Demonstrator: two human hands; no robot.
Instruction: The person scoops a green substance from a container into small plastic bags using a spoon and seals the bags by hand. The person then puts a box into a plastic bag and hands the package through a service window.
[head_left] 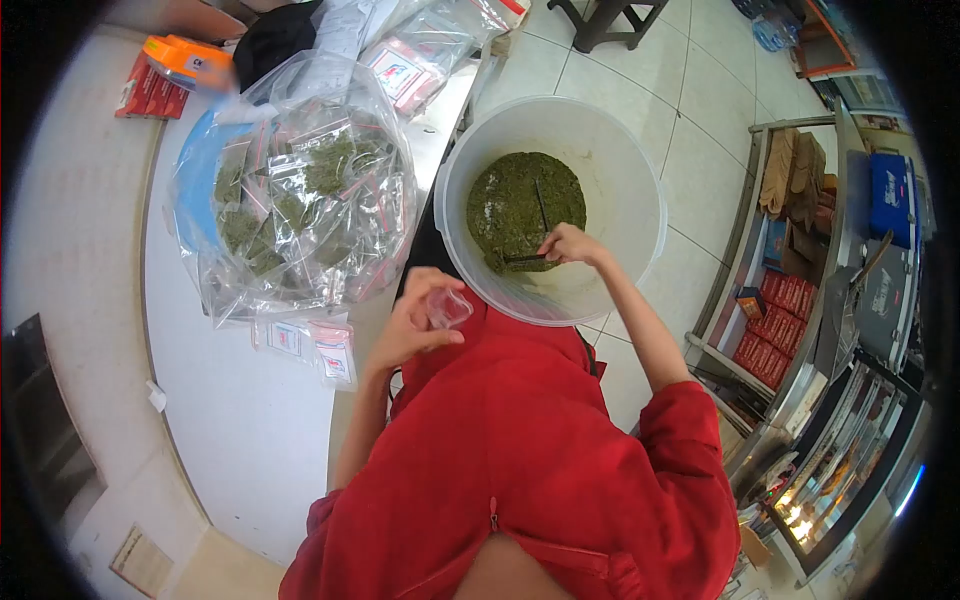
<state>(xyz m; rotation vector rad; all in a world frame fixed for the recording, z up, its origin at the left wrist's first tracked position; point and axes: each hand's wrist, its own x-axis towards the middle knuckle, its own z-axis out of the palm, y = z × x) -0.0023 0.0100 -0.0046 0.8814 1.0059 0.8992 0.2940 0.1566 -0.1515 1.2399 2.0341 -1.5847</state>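
My left hand is closed on a small clear plastic bag, whose mouth looks spread, beside the bucket's near left rim. My right hand reaches into a large translucent bucket and grips the handle of a dark spoon. The spoon's tip is down in the crushed green dried herb that covers the bucket's bottom. A second thin dark utensil rests in the herb; its kind is unclear. Left of the bucket, a big clear bag holds several small herb-filled packets.
The big bag stands on a white table with flat printed bags. An orange device and red boxes are at its far end. A black stool stands ahead; shelves with red boxes line the right.
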